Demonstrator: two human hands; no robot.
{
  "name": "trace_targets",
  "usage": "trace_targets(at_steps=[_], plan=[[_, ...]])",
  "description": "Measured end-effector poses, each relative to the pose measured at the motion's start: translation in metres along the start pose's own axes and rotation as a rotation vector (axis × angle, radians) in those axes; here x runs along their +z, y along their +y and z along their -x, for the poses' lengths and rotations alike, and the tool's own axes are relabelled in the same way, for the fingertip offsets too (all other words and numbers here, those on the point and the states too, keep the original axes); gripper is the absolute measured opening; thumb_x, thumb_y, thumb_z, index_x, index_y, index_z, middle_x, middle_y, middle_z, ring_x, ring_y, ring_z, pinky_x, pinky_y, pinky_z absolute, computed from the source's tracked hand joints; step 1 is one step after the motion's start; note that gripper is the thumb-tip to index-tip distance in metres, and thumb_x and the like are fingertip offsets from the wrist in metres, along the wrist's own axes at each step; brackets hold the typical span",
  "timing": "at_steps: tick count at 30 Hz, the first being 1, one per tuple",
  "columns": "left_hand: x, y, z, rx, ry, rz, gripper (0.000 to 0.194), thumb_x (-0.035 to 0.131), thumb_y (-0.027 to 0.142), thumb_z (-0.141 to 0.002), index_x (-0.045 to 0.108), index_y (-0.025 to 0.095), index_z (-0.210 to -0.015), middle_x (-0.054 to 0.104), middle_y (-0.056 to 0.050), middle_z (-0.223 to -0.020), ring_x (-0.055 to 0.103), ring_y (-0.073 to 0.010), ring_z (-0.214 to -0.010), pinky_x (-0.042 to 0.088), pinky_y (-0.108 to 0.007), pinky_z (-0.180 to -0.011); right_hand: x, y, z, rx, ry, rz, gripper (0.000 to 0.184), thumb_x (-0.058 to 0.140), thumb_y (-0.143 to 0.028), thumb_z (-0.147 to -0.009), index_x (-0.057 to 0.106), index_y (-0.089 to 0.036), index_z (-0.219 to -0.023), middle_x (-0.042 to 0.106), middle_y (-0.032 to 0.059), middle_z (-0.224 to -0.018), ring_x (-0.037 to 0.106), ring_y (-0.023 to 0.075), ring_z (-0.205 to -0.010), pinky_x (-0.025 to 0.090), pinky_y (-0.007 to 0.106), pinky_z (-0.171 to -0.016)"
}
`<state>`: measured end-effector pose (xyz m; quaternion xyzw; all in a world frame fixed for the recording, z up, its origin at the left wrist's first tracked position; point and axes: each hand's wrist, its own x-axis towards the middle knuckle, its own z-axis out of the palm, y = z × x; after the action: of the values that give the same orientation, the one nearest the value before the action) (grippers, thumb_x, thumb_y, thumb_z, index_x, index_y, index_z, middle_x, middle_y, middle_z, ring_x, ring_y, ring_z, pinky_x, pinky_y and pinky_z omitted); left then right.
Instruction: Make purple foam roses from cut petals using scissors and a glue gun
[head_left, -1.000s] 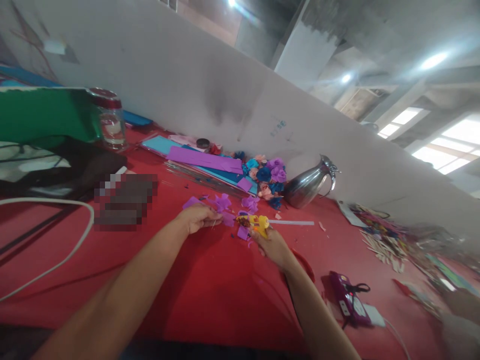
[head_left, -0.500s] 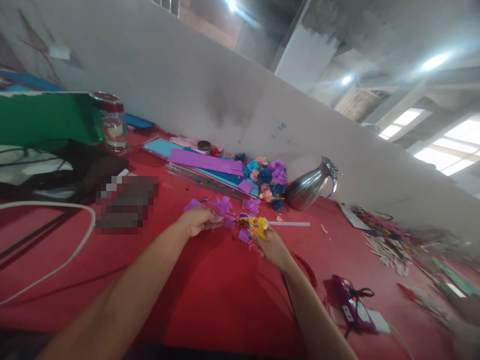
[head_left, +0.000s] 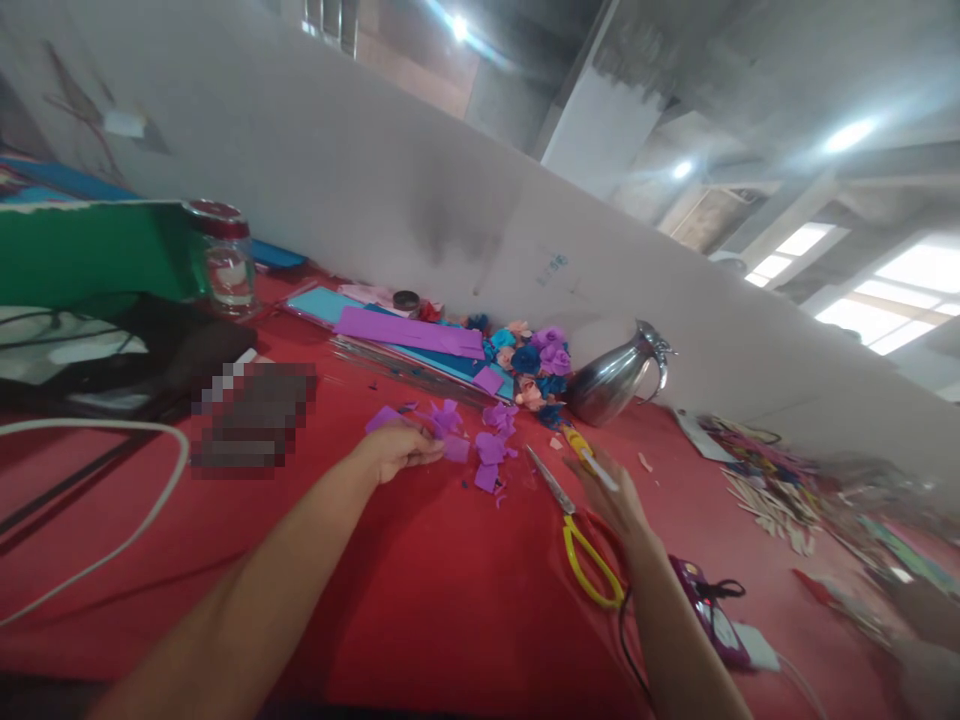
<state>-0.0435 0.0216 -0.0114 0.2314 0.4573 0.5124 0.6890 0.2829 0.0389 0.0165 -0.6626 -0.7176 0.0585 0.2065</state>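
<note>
My left hand (head_left: 394, 452) is closed in a pinch on a small piece of purple paper (head_left: 455, 449), low over the red table. My right hand (head_left: 611, 500) is at a yellow glue gun (head_left: 576, 441); a whitish glue stick (head_left: 601, 472) slants across the fingers. The fingers are partly hidden, but they appear to hold the gun. Just left of this hand lie scissors (head_left: 555, 482) with a yellow handle, blades pointing away. Purple paper petals (head_left: 491, 448) are scattered between my two hands.
Behind my hands are a purple paper strip (head_left: 409, 332) on blue sheets, a heap of paper flowers (head_left: 536, 362) and a steel jug (head_left: 615, 378) against the wall. A jar (head_left: 227, 265) stands at the left. A purple power strip (head_left: 709, 610) lies near my right forearm.
My right hand has moved right with the glue gun, away from the purple paper at my left hand. The scissors have come into view. My left hand has stayed in place.
</note>
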Motion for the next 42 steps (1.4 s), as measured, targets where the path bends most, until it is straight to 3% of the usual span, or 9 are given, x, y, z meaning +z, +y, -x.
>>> trace_targets(at_steps=[6, 8, 10, 14, 20, 26, 31, 34, 42], plan=[[0.005, 0.005, 0.006, 0.164, -0.032, -0.155, 0.023, 0.085, 0.015, -0.041, 0.069, 0.011, -0.058, 0.070, -0.008, -0.064, 0.067, -0.0194, -0.069, 0.055, -0.030, -0.070, -0.011, 0.037, -0.011, 0.127, -0.137, 0.402, 0.030, 0.055, -0.026, -0.080, 0.064, -0.014, -0.107, 0.065, 0.0176, -0.106, 0.062, 0.0291, -0.097, 0.045, 0.037, -0.078], [0.008, 0.008, 0.013, 0.190, -0.099, -0.216, 0.027, 0.085, 0.022, -0.043, 0.073, 0.012, -0.066, 0.072, -0.008, -0.070, 0.067, -0.0218, -0.076, 0.053, -0.035, -0.078, -0.011, 0.016, -0.011, 0.065, -0.089, 0.365, 0.035, 0.054, -0.024, -0.079, 0.062, -0.018, -0.113, 0.062, 0.0163, -0.116, 0.056, 0.0316, -0.108, 0.042, 0.043, -0.087], [0.011, 0.011, 0.020, 0.225, -0.176, -0.280, 0.030, 0.085, 0.025, -0.047, 0.075, 0.014, -0.073, 0.074, -0.009, -0.078, 0.067, -0.0231, -0.081, 0.050, -0.038, -0.084, -0.010, -0.020, -0.011, -0.185, -0.018, 0.217, 0.044, 0.054, -0.023, -0.078, 0.058, -0.018, -0.122, 0.057, 0.0151, -0.126, 0.050, 0.0304, -0.117, 0.037, 0.044, -0.096], [0.018, 0.014, 0.029, 0.254, -0.290, -0.395, 0.022, 0.083, 0.024, -0.050, 0.074, 0.016, -0.068, 0.073, -0.008, -0.078, 0.064, -0.0226, -0.079, 0.050, -0.037, -0.080, -0.007, -0.093, -0.016, -0.627, -0.243, -0.074, 0.046, 0.061, -0.023, -0.074, 0.059, -0.019, -0.120, 0.059, 0.0102, -0.126, 0.050, 0.0249, -0.117, 0.034, 0.041, -0.102], [0.019, 0.011, 0.029, 0.244, -0.265, -0.553, 0.020, 0.082, 0.020, -0.044, 0.072, 0.014, -0.060, 0.068, -0.005, -0.062, 0.060, -0.0186, -0.063, 0.050, -0.032, -0.066, 0.002, -0.131, -0.036, -0.725, -0.525, -0.024, 0.025, 0.070, -0.024, -0.067, 0.071, -0.017, -0.091, 0.069, 0.0061, -0.095, 0.059, 0.0190, -0.087, 0.041, 0.028, -0.078], [0.023, 0.012, 0.029, 0.280, -0.193, -0.510, 0.019, 0.081, 0.019, -0.046, 0.073, 0.015, -0.063, 0.070, -0.005, -0.066, 0.061, -0.0178, -0.064, 0.050, -0.030, -0.067, 0.007, -0.121, -0.036, -0.473, -0.454, -0.175, 0.011, 0.063, -0.019, -0.069, 0.074, -0.020, -0.068, 0.067, -0.0012, -0.065, 0.057, 0.0130, -0.064, 0.031, 0.023, -0.056], [0.027, 0.009, 0.025, 0.360, 0.062, -0.251, 0.023, 0.082, 0.023, -0.046, 0.074, 0.015, -0.066, 0.072, -0.006, -0.069, 0.063, -0.0170, -0.067, 0.049, -0.027, -0.064, 0.019, -0.115, -0.017, -0.032, -0.029, -0.874, 0.023, 0.062, -0.038, -0.072, 0.075, -0.018, -0.072, 0.065, -0.0013, -0.062, 0.054, 0.0132, -0.059, 0.035, 0.024, -0.056], [0.029, 0.005, 0.022, 0.319, 0.146, -0.170, 0.023, 0.083, 0.024, -0.045, 0.073, 0.014, -0.062, 0.069, -0.005, -0.064, 0.061, -0.0136, -0.061, 0.045, -0.022, -0.056, 0.028, -0.121, -0.005, 0.194, 0.065, -1.255, 0.025, 0.069, -0.040, -0.065, 0.073, -0.016, -0.071, 0.064, 0.0000, -0.060, 0.052, 0.0120, -0.056, 0.037, 0.024, -0.055], [0.042, -0.008, 0.021, 0.346, 0.188, -0.148, 0.024, 0.084, 0.024, -0.046, 0.074, 0.015, -0.065, 0.071, -0.003, -0.066, 0.061, -0.0118, -0.062, 0.047, -0.023, -0.062, 0.043, -0.132, 0.005, 0.311, 0.114, -1.520, 0.023, 0.074, -0.035, -0.059, 0.065, -0.016, -0.068, 0.061, -0.0017, -0.057, 0.052, 0.0103, -0.051, 0.042, 0.023, -0.051]])
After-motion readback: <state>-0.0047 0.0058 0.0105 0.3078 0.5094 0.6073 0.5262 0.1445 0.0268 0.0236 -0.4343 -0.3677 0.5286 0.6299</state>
